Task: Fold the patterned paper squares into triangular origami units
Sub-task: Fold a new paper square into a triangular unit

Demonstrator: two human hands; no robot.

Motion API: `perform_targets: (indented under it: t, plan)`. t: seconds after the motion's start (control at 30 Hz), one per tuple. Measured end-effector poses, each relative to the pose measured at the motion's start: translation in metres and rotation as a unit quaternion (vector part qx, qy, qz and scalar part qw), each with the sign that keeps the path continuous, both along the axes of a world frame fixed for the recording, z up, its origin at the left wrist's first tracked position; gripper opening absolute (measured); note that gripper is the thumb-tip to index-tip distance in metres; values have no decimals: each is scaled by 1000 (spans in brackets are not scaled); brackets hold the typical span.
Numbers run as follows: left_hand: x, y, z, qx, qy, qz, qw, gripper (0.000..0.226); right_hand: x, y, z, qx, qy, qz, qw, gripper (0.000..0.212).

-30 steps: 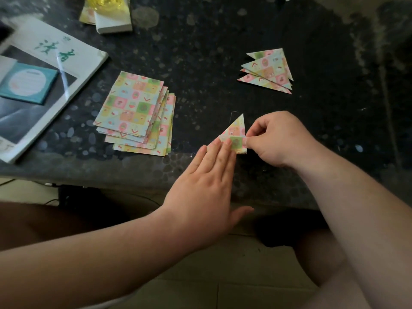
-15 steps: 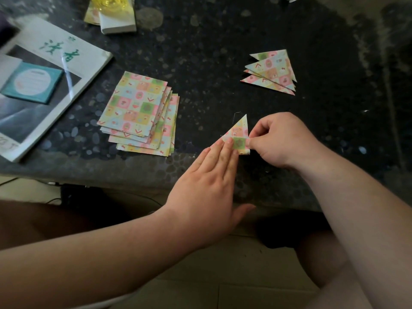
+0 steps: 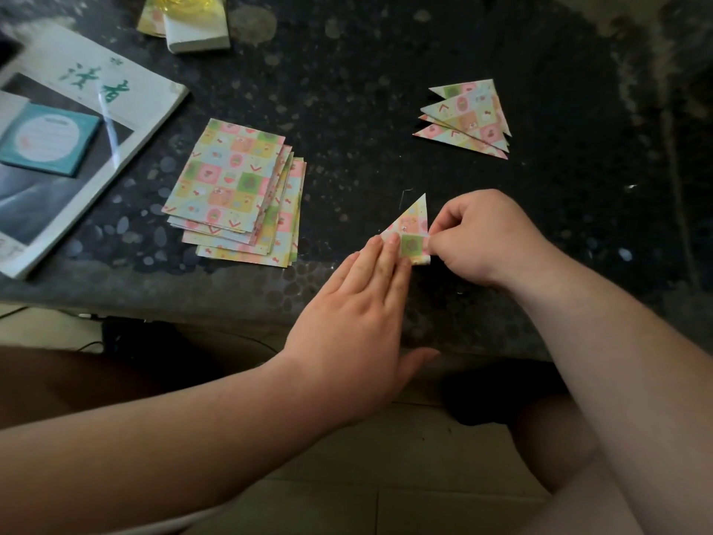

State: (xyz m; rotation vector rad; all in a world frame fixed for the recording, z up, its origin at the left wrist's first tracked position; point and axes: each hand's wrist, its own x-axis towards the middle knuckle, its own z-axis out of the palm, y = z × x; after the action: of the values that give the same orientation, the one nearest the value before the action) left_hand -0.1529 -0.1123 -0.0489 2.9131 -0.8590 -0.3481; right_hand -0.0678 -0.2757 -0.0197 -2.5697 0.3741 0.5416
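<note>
Pastel checked paper, the half-folded unit (image 3: 412,225), lies on the dark speckled table (image 3: 347,90) between the two hands, much as it did a second ago; its point aims away from the person and its lower band is turned up. The left hand (image 3: 355,322) keeps the same pose as before, fingers (image 3: 389,256) straight and together, their tips pressing the unit's lower left corner flat, the thumb spread out past the table's near edge. The right hand (image 3: 482,237) likewise stays curled, thumb and forefinger pinching the unit's right edge just beside the left fingertips; only a slight shift of the whole view separates this moment from the earlier ones. Those left fingertips cover the unit's lower left part, and the right hand's pinch hides its right edge. Out to the left of the left hand's fingertips sits the fanned stack of paper squares (image 3: 235,187), flat and apart from both hands; beyond the right hand's knuckles lies a small pile of finished triangles (image 3: 470,113), overlapping one another. Farther out past the stack rests a white book (image 3: 96,90) with green characters, a teal card (image 3: 46,139) on it; beyond the stack, at the far edge of view, stands a white box (image 3: 196,36) with something yellow (image 3: 181,0) on top, too cut off to name.
</note>
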Motion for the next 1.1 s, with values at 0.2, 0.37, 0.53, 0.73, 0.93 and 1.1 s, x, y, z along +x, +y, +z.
perform_targets:
  t: [0.2,0.37,0.53,0.73,0.93,1.1]
  plan:
    - [1,-3,0,14,0,-6,1000,108,-1,1,4,7,4,9,1000,15]
    - [4,-22,-1,49,2,6,999,115,0,-5,11,60,27,-12,998,17]
    - [1,-29,6,76,1,7,997,115,2,-14,15,101,37,-26,994,22]
    - [5,-22,10,69,6,23,997,104,6,-20,12,129,39,-40,990,29]
    - [14,-21,23,16,9,25,1000,90,4,-23,4,104,-10,14,994,6]
    - [40,-12,24,-112,54,120,985,49,4,-18,6,67,-9,52,996,15]
